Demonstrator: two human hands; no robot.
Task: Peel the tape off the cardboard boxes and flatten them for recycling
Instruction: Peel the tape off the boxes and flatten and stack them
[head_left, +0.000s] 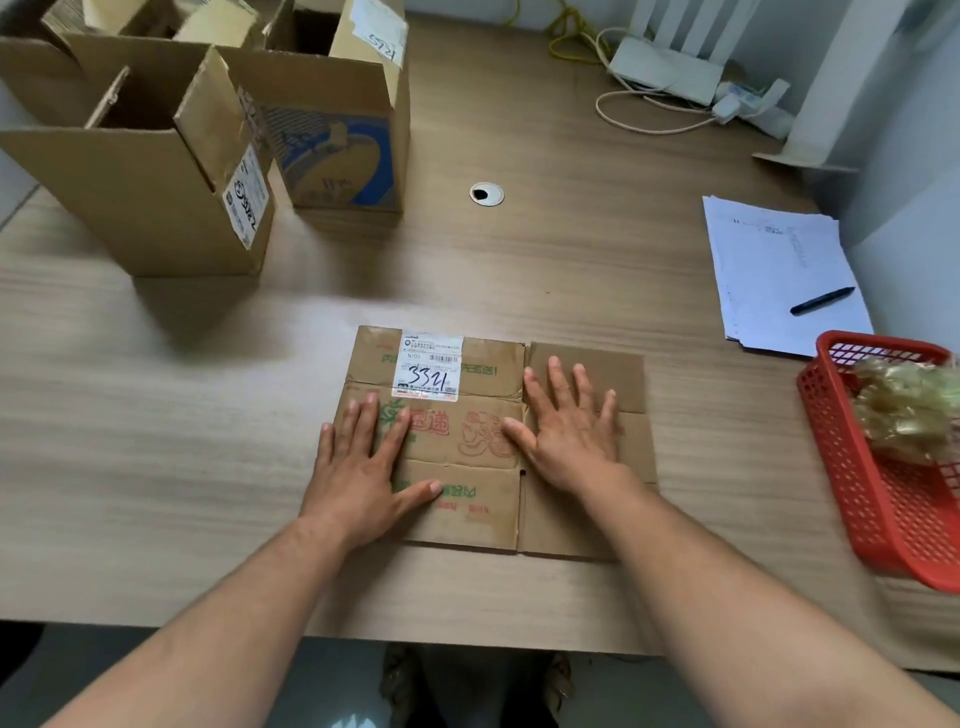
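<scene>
Cardboard box (467, 447) lies flattened; left hand (358, 467) and right hand (571, 436) press it, fingers (558, 379) straight and spread, gripping nothing

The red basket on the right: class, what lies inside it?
Inside the red basket lies a crumpled wad of yellowish tape. The floor under it is covered; the frame edge cuts off the right side.

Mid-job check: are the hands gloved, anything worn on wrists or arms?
No gloves: the left hand and right hand are bare, with no rings, watch or wristband showing. The left forearm and right forearm are uncovered; no sleeves in view.
</scene>
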